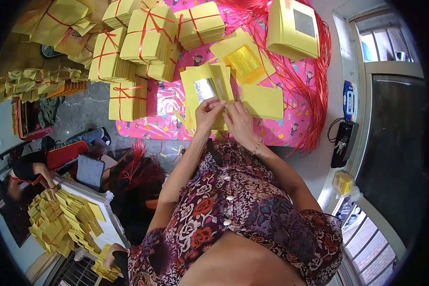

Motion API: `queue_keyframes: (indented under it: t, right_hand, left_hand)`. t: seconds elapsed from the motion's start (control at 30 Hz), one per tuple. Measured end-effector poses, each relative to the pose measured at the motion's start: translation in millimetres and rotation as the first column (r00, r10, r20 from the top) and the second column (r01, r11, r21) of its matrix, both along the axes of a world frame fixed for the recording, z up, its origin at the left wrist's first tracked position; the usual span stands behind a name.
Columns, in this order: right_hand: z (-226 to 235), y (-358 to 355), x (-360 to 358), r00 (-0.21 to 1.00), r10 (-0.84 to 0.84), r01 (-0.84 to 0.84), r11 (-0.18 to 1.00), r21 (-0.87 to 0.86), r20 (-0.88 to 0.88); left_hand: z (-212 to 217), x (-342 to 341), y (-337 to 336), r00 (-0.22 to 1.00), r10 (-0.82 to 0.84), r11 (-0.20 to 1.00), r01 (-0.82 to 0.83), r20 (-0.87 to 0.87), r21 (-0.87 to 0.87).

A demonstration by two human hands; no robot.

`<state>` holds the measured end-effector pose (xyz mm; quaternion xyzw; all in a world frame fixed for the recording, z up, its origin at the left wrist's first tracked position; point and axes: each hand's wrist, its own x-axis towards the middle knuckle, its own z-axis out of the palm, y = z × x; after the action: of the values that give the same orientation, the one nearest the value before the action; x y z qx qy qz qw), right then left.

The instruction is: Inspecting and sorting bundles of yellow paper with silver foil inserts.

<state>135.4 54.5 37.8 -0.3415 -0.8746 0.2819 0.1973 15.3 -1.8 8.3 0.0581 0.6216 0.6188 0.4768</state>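
Observation:
Yellow paper sheets lie in front of me on a pink patterned cover, the top one with a shiny silver foil patch (205,89). My left hand (209,116) is closed in a pinch at the edge of a partly folded yellow paper sheet (222,78). Close beside it, my right hand (240,125) bends its fingers over the same sheet, thumb near the left fingertips. Exactly how the fingertips grip the paper is partly hidden. Right of my hands rests a plain yellow pad of paper (262,101). Behind it lies a sheet with a gold foil patch (244,60).
Bundles of yellow paper (148,35) tied with red string are stacked at the far left. A thick yellow stack (293,28) stands far right, beside long red strings (323,71). At lower left, another person's hand (112,255) is near folded yellow papers (78,214) on a white table.

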Motion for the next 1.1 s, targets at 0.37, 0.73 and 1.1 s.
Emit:
queue_keyframes:
  t: [0.37, 0.73, 1.1]
  right_hand:
    - [2.6, -0.6, 1.0, 1.0, 0.024, -0.023, 0.991, -0.131, 0.01]
    - [5.5, 6.4, 4.6, 0.991, -0.126, 0.127, 0.992, 0.006, -0.046]
    - [-25.7, 12.3, -10.6, 0.97, -0.182, 0.088, 0.877, -0.472, -0.158]
  left_hand:
    - [-13.9, 4.6, -0.9, 0.993, 0.113, 0.991, -0.112, 0.018, -0.067]
    - [-14.5, 4.9, -0.3, 0.994, 0.111, 0.99, -0.111, -0.005, -0.086]
    - [-12.3, 4.4, -0.4, 0.996, 0.093, 0.992, -0.093, 0.003, -0.087]
